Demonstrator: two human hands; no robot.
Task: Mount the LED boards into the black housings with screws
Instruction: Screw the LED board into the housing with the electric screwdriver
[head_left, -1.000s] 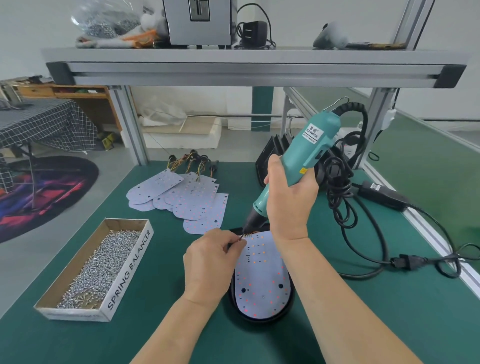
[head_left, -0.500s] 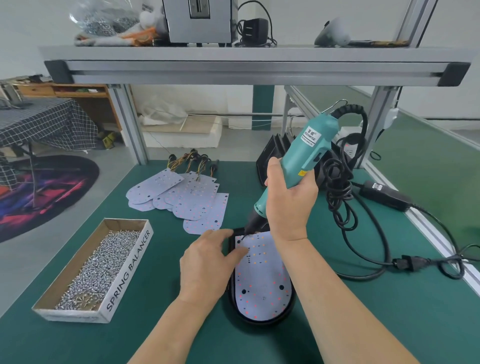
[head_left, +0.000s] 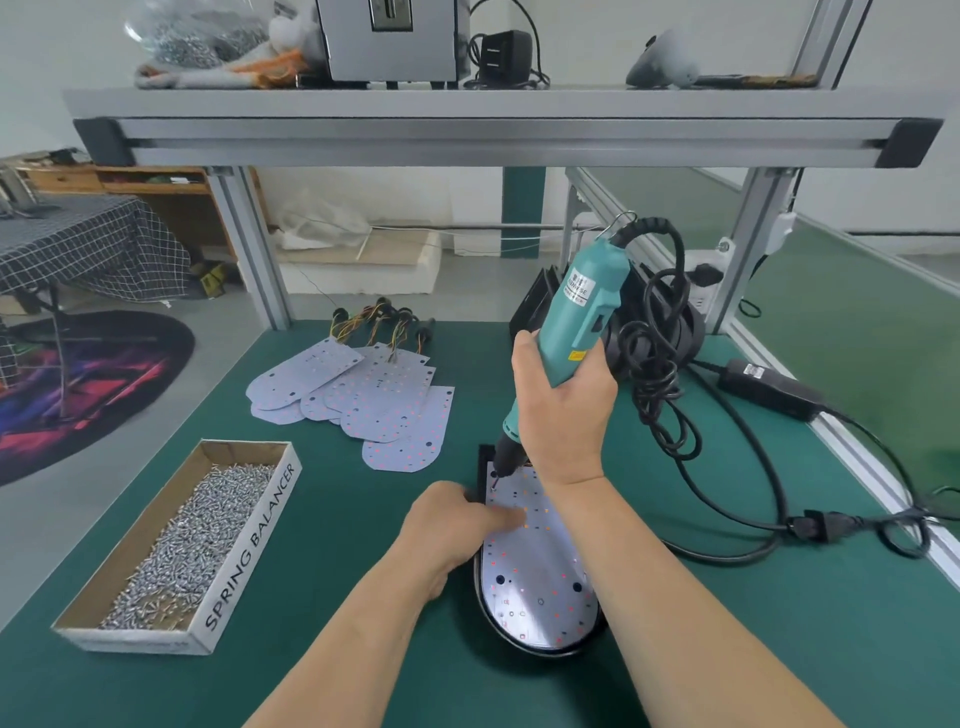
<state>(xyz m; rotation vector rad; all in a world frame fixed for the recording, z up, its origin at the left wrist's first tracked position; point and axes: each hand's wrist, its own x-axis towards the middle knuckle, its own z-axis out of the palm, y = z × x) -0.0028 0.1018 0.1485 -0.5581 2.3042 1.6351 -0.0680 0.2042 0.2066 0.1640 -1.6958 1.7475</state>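
Observation:
A white LED board (head_left: 540, 577) lies inside a black housing (head_left: 519, 642) on the green mat, in front of me. My right hand (head_left: 563, 410) grips a teal electric screwdriver (head_left: 576, 317), held nearly upright, its bit on a screw at the board's far left corner. My left hand (head_left: 457, 525) rests on the housing's left edge, with a finger pressing the board flat. Several loose LED boards (head_left: 374, 400) with wire tails lie fanned out further back. A cardboard box of screws (head_left: 187, 545) stands at the left.
More black housings (head_left: 540, 296) stand stacked behind the screwdriver. The tool's coiled black cable (head_left: 660, 364), a power brick (head_left: 774, 389) and a plug (head_left: 815, 525) lie to the right. An aluminium shelf (head_left: 498, 130) spans overhead on frame posts.
My left hand let go of the screw at the bit and came down onto the board. The screwdriver tilted more upright and its bit lowered onto the board's corner.

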